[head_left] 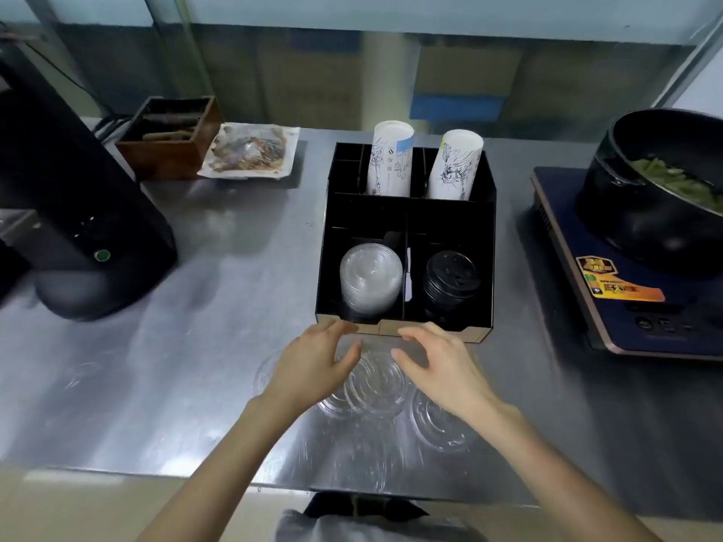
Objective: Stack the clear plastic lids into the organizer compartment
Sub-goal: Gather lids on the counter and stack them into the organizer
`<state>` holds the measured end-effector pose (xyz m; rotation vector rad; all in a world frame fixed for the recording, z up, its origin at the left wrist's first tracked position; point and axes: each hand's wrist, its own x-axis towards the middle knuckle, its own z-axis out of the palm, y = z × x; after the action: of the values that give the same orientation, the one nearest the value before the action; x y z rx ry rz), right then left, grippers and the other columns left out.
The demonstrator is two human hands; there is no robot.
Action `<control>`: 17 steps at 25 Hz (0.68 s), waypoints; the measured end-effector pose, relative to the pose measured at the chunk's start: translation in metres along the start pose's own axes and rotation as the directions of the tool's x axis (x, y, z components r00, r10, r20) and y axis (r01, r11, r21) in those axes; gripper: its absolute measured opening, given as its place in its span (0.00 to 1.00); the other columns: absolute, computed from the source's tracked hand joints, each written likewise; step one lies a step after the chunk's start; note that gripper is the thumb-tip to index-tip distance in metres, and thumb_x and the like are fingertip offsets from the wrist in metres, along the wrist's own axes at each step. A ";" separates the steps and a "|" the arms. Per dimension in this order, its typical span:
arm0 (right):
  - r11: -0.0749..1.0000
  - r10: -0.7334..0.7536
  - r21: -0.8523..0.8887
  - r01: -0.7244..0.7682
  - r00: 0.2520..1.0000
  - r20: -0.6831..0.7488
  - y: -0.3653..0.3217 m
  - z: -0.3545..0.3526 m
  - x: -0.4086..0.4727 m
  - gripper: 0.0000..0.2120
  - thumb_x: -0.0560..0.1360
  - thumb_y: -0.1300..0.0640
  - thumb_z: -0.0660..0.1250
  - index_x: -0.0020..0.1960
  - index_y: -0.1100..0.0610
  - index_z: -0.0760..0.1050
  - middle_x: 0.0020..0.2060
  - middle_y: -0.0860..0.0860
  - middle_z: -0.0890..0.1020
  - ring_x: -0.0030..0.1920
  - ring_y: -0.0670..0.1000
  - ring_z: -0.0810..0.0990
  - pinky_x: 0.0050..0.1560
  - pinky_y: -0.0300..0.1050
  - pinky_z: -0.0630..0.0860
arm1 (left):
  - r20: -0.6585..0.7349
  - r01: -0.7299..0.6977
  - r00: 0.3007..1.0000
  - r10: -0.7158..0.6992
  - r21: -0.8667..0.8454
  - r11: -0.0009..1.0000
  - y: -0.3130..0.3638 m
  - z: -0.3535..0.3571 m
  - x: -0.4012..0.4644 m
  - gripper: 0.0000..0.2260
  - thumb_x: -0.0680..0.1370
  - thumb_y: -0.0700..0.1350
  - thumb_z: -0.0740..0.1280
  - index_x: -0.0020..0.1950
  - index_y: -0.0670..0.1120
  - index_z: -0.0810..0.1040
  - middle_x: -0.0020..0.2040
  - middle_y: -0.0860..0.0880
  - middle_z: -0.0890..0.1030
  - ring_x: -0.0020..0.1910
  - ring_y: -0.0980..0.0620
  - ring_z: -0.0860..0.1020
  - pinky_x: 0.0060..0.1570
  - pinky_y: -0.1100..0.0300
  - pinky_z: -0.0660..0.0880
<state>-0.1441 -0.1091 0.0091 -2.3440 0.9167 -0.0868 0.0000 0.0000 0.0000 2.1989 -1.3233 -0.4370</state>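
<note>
A black organizer (407, 207) stands on the steel counter. Its front left compartment holds a stack of clear plastic lids (371, 280); the front right one holds black lids (452, 281). Loose clear lids (377, 383) lie overlapping on the counter just in front of the organizer, with another clear lid (442, 428) to the right. My left hand (313, 361) and my right hand (440, 365) hover over these loose lids, fingers spread and curled, holding nothing. Part of the loose lids is hidden under my hands.
Two stacks of paper cups (391, 162) stand in the organizer's rear compartments. A black appliance (78, 213) sits at left, with a wooden box (168, 138) and a food tray (250, 150) behind. An induction cooker (626, 283) with a black pot (657, 189) is at right.
</note>
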 end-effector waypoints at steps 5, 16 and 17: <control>0.999 0.033 -0.011 -0.032 0.995 0.095 0.013 0.020 0.001 0.19 0.74 0.49 0.62 0.63 0.55 0.68 0.61 0.50 0.73 0.60 0.54 0.73 0.60 0.53 0.71 | 0.063 0.035 0.997 -0.035 0.000 0.999 -0.010 0.019 -0.008 0.14 0.76 0.48 0.63 0.59 0.47 0.73 0.57 0.47 0.77 0.55 0.48 0.74 0.49 0.55 0.71; 0.989 0.039 -0.145 -0.011 0.981 0.189 0.021 0.042 0.001 0.31 0.71 0.44 0.65 0.69 0.54 0.58 0.67 0.53 0.63 0.68 0.53 0.59 0.67 0.48 0.61 | 0.183 0.037 0.981 -0.060 0.129 0.991 -0.021 0.047 -0.015 0.25 0.73 0.50 0.68 0.67 0.47 0.64 0.63 0.46 0.71 0.59 0.45 0.69 0.54 0.53 0.69; 0.989 0.037 -0.149 -0.009 0.982 0.186 0.020 0.043 0.001 0.32 0.71 0.44 0.65 0.69 0.54 0.57 0.68 0.54 0.63 0.68 0.53 0.59 0.67 0.48 0.61 | 0.171 0.036 0.984 -0.057 0.119 0.992 -0.021 0.048 -0.016 0.25 0.72 0.49 0.68 0.67 0.47 0.64 0.63 0.46 0.71 0.59 0.45 0.69 0.53 0.53 0.69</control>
<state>-0.1436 -0.0991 -0.0371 -2.4262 0.8817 0.2162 -0.0172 0.0088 -0.0510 2.3350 -1.4223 -0.5966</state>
